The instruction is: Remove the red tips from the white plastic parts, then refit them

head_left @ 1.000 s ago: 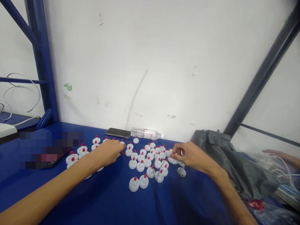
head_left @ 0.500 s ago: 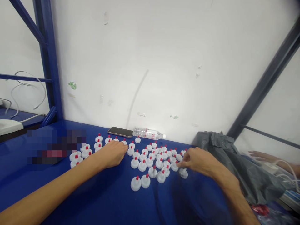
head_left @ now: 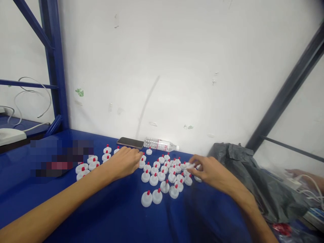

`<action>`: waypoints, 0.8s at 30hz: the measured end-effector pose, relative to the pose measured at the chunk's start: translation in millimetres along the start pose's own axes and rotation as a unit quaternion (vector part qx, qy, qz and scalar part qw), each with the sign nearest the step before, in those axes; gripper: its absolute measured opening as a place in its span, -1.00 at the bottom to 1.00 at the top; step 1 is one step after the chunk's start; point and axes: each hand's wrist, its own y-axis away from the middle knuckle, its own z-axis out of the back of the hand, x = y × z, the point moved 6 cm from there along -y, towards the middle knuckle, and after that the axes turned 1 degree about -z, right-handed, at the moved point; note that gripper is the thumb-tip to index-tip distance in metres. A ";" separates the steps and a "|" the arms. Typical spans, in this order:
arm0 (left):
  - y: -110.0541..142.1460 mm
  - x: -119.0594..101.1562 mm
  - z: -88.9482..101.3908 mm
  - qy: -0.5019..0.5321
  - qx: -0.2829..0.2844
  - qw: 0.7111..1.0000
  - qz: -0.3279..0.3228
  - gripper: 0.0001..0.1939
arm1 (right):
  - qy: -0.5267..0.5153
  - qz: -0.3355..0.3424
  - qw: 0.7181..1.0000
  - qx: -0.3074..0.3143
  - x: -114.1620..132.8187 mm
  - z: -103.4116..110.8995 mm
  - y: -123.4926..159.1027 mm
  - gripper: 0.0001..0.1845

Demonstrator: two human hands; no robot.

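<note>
Several round white caps with red pointed tips [head_left: 154,179] stand upright in a loose cluster on the blue tabletop [head_left: 121,209]. My left hand [head_left: 128,162] is closed, knuckles up, at the cluster's left edge, close to a cap [head_left: 142,163]; its fingertips and anything in them are hidden. At the right side, my right hand [head_left: 206,168] pinches a white cap [head_left: 190,166] between thumb and fingers, tilted above the others. Another cap [head_left: 198,179] shows partly below that thumb. Further caps [head_left: 93,165] stand left of my left forearm, some hidden behind it.
Against the wall lie a phone [head_left: 130,142] and a clear water bottle [head_left: 160,144]. A dark grey plastic bag [head_left: 248,175] fills the right side. A blurred dark item [head_left: 60,158] lies at left. Another person's hand [head_left: 295,173] shows at far right beside white cables.
My left hand has shifted slightly right, nearer the middle caps. My right hand has moved a little left and now pinches a tilted white cap.
</note>
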 end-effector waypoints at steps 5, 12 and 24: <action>-0.8 -26.6 12.0 0.043 -0.045 0.995 -0.078 -0.80 | 0.016 0.122 0.984 -0.126 37.5 -11.6 -3.3 -0.68; 7.0 -54.3 14.0 0.057 -0.092 0.985 -0.137 -0.77 | 0.016 0.233 0.963 -0.134 67.9 -51.7 5.8 -0.66; 8.0 -59.4 13.0 0.036 -0.106 0.987 -0.116 -0.77 | -0.002 0.290 0.940 -0.178 74.9 -55.0 11.7 -0.62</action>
